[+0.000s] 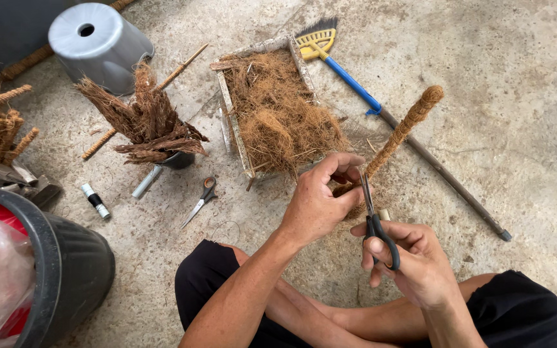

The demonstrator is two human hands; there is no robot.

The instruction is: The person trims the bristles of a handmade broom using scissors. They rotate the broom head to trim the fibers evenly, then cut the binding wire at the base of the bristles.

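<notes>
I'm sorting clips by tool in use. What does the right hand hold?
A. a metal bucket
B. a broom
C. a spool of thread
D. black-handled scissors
D: the right hand has its fingers through the black loops of the scissors, blades pointing up at the fibre-wrapped stick that the left hand grips.
</notes>
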